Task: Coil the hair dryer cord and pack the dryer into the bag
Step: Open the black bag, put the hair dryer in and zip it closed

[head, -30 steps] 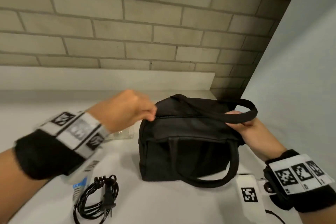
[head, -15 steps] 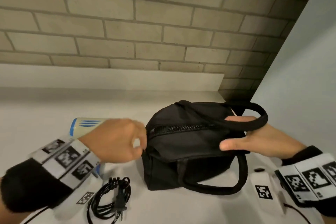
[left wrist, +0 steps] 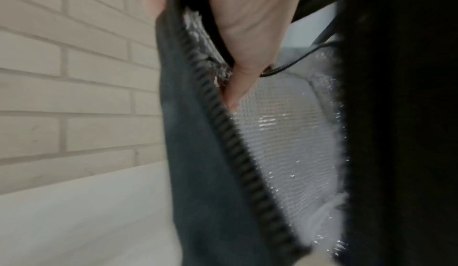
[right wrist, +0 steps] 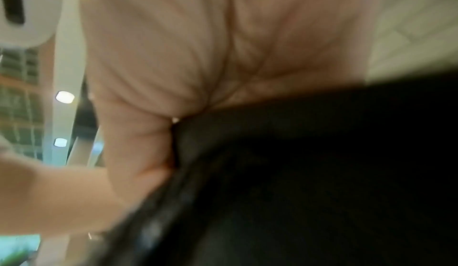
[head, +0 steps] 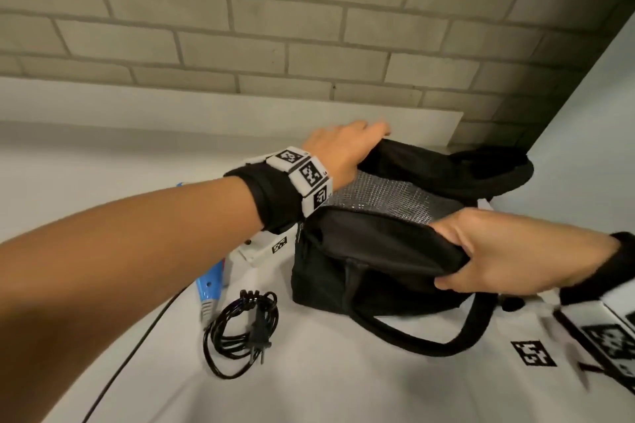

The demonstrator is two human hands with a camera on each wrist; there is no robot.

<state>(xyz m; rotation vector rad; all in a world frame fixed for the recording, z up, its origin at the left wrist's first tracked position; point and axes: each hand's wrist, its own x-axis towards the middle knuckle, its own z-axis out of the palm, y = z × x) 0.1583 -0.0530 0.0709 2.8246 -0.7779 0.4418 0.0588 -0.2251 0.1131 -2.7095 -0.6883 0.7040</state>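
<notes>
The black bag [head: 371, 264] stands on the white bench [head: 343, 388], its mouth spread to show silver lining [head: 381, 196]. The left hand [head: 343, 144] grips the far rim, the right hand [head: 508, 251] pinches the near rim. The coiled cord [head: 240, 330] lies left of the bag beside the blue dryer [head: 209, 288], mostly hidden under the left forearm

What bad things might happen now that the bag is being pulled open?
Both hands, left hand and right hand, grip the bag rims, so letting go to fetch the dryer may let the opening flop shut. The coiled cord lies loose beside the bag and might unravel or snag when lifted.
</notes>
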